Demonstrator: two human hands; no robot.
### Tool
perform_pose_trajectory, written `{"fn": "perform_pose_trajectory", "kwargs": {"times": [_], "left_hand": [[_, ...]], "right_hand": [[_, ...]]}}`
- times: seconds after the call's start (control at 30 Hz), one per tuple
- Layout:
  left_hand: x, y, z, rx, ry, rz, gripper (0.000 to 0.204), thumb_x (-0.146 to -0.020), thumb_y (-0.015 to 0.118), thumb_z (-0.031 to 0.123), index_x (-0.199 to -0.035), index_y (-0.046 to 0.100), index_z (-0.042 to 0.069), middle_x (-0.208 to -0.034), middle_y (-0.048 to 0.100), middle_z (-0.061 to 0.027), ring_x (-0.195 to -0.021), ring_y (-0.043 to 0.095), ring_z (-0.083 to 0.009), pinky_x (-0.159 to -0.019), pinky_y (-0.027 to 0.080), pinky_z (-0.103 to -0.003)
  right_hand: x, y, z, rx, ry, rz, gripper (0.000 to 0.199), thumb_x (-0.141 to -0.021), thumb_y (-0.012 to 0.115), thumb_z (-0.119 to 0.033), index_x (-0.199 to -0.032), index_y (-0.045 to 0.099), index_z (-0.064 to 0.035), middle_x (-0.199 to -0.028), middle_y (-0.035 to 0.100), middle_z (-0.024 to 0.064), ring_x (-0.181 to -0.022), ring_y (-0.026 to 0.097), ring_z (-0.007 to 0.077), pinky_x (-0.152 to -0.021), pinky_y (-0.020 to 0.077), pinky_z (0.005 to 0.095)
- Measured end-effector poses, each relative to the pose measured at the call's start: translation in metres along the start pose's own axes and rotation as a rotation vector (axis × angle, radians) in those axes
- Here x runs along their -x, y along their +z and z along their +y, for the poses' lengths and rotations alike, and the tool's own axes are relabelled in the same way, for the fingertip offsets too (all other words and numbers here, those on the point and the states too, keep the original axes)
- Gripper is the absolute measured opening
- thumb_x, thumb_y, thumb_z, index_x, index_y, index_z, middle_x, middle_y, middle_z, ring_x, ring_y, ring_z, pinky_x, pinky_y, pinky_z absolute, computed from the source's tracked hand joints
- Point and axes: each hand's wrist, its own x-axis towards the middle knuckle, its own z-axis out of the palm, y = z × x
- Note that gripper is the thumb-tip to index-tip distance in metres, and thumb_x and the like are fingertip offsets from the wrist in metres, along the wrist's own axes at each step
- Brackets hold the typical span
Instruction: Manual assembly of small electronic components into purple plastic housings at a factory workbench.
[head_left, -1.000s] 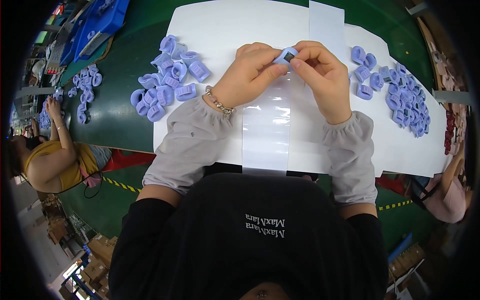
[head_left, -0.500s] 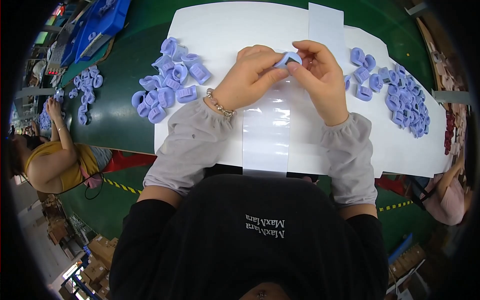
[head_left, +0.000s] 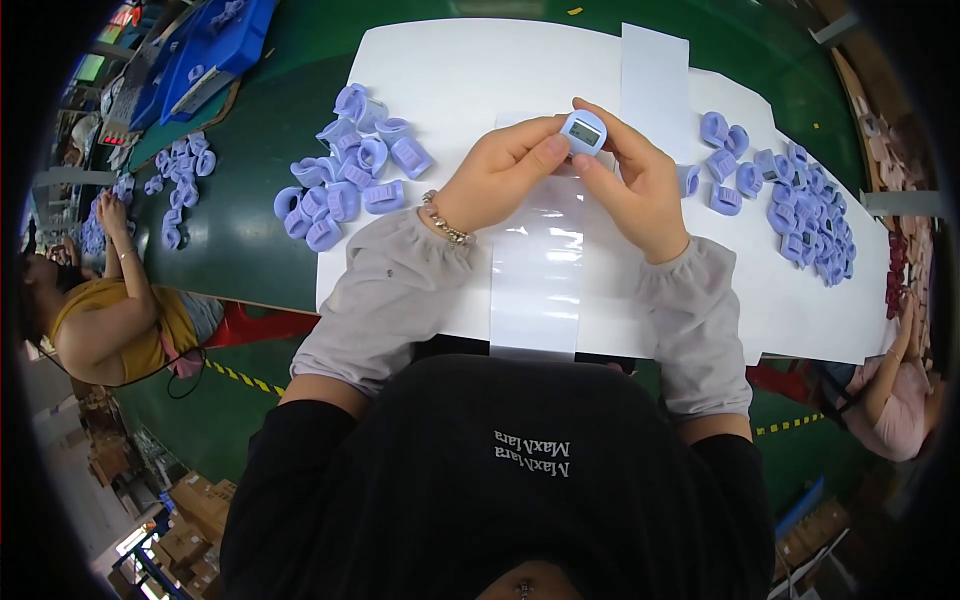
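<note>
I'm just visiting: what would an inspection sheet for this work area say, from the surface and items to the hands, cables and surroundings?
Surface: white sheets on a green table; a glossy strip runs toward the person.
Job's things: one light-purple device, small display facing up; similar pieces piled left and right.
Clutter: more purple pieces farther left; a blue bin at upper left.
Hands: left hand pinches the device's left side; right hand has thumb and index finger at its right side.
Cables: thin dark loop beside the left co-worker; cable or strap, cannot tell.
Surroundings: co-workers on both sides, cardboard boxes lower left.
</note>
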Motion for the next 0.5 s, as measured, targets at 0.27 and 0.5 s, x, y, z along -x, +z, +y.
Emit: {"fn": "perform_pose_trajectory", "kwargs": {"times": [0.27, 0.5], "left_hand": [[0.0009, 0.001, -0.0017, -0.071, -0.01, 0.018, 0.031, -0.1, 0.046, 0.019, -0.12, 0.057, -0.003, -0.101, 0.064, -0.0051, -0.092, 0.06, -0.0099, -0.084, 0.049, -0.024], [0.0021, -0.0012, -0.0006, -0.126, -0.02, 0.014, 0.029, -0.099, 0.047, 0.018, -0.117, 0.058, -0.003, -0.097, 0.065, -0.0051, -0.088, 0.061, -0.0105, -0.082, 0.05, -0.024]], "right_hand": [[0.0002, -0.0002, 0.0008, 0.098, -0.042, 0.028, 0.044, -0.083, 0.061, -0.002, -0.126, 0.053, 0.0033, -0.119, 0.06, 0.0105, -0.106, 0.057, 0.0174, -0.095, 0.0433, 0.0298], [0.0013, -0.0013, 0.0021, 0.087, -0.061, 0.027, 0.041, -0.082, 0.06, -0.001, -0.122, 0.055, 0.0038, -0.117, 0.061, 0.0111, -0.107, 0.057, 0.0182, -0.095, 0.0435, 0.0301]]}}
